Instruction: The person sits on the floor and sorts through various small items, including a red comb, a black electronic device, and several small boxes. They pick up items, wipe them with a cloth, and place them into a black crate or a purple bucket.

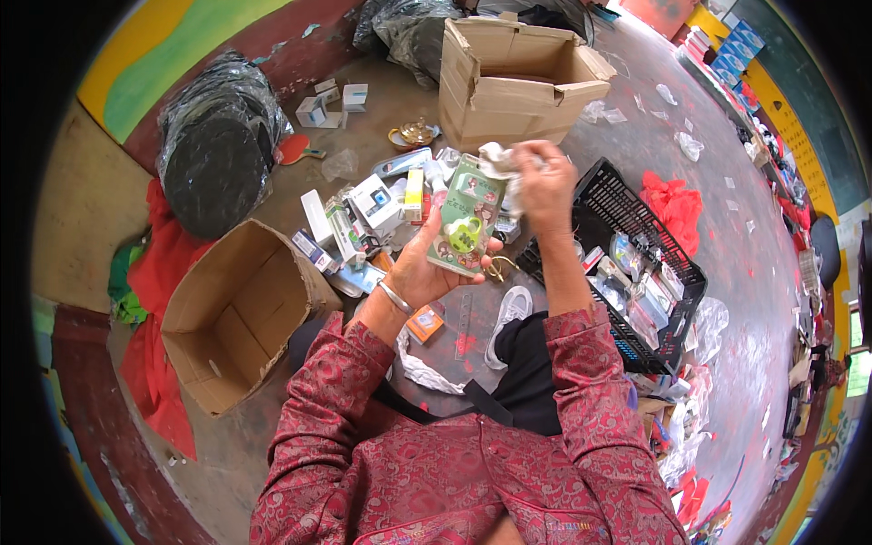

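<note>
My left hand (417, 272) holds up a green printed pack (458, 211) with cartoon figures and a bright green item on its front. My right hand (547, 182) grips a crumpled off-white cloth (499, 158) at the pack's upper right corner. Beneath the hands lies a pile of small boxed goods, among them a white box with a blue picture (376, 204) and a yellow-and-white box (413, 194). An orange box (425, 323) rests on the floor near my left wrist. Beside my right forearm stands a black plastic crate (630, 204) holding several packaged items.
An open cardboard box (231, 340) stands at left, another cardboard box (504, 109) ahead. Black round objects in plastic wrap (218, 163) lean by the wall. A red paddle (293, 148), a gold-coloured lidded pot (414, 133) and red cloth (671, 208) lie on the floor.
</note>
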### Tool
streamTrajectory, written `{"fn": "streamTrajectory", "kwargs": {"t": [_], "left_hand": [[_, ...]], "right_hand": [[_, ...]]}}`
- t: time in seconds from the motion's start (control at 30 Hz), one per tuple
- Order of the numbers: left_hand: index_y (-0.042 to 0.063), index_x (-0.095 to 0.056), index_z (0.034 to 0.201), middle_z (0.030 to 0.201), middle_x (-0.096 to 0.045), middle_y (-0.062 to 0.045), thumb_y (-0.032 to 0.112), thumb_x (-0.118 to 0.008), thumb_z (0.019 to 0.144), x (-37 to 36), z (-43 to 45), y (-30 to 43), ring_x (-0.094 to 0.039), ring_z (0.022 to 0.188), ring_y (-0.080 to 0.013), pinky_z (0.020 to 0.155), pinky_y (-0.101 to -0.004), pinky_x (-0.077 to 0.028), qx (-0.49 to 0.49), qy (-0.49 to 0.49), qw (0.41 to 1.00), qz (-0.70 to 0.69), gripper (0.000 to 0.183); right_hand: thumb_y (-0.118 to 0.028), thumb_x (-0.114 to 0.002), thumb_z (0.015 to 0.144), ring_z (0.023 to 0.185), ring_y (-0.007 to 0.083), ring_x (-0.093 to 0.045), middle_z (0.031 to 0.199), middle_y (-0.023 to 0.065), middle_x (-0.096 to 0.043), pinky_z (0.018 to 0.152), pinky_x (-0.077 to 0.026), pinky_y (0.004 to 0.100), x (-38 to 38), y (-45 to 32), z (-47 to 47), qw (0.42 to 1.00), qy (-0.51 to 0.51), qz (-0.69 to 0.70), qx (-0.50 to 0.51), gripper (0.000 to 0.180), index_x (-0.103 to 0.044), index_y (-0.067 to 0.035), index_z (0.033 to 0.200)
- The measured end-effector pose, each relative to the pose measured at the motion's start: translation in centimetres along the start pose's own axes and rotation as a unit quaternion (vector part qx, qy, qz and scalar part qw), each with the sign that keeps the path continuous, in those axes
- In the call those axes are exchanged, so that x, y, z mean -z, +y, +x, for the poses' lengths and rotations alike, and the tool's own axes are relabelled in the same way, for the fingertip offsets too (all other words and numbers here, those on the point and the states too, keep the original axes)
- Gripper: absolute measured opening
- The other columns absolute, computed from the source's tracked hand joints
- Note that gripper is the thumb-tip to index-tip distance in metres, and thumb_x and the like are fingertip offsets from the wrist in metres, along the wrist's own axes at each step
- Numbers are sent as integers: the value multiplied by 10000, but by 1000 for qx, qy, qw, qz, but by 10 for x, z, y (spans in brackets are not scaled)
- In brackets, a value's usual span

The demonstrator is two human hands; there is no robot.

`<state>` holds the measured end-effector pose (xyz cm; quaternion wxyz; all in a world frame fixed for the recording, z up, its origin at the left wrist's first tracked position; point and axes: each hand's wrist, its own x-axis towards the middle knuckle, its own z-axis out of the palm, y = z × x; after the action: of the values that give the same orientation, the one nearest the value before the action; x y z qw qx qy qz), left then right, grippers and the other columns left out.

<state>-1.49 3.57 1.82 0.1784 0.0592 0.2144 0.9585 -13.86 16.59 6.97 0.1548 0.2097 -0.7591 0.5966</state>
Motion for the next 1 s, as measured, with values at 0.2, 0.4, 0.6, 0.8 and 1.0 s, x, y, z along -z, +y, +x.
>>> {"fn": "streamTrajectory", "kwargs": {"t": [0.2,0.4,0.6,0.8,1.0], "left_hand": [[87,-354,1239,1079,-526,-169,506,-281,882,4,-5,8,-573,855,-221,695,-365,-505,-36,66,997,19,555],[55,-321,1258,1089,-515,-184,472,-316,887,-7,-7,8,-568,880,-241,743,-400,-497,0,28,999,27,558],[37,-356,1227,1057,-531,-182,445,-349,886,0,-10,-1,-570,888,-246,753,-406,-482,7,34,998,59,532],[-3,-326,1233,1120,-484,-221,450,-348,884,-5,-11,11,-554,930,-278,851,-418,-445,-30,-11,999,-22,572],[-19,-312,1242,1143,-470,-238,356,-404,887,-2,-16,18,-543,961,-294,836,-424,-451,-95,18,995,-25,525]], "right_hand": [[-129,-601,720,620,145,-571,676,102,-599,598,-440,263,-6,-8,-16,951,-306,47,-7,129,-612,-4,747],[-63,-568,766,578,106,-555,703,72,-612,530,-443,212,44,24,20,946,71,253,-188,103,-606,33,762],[-137,-605,736,652,217,-580,730,110,-599,643,-447,286,-2,-18,-3,955,-216,-122,161,133,-609,-13,783],[-201,-612,742,537,184,-566,609,82,-599,533,-440,312,41,30,16,990,24,-130,-47,167,-611,-39,701],[-303,-574,819,599,82,-498,671,15,-554,555,-410,230,18,0,-6,916,-218,171,-289,308,-595,-15,712]]}}
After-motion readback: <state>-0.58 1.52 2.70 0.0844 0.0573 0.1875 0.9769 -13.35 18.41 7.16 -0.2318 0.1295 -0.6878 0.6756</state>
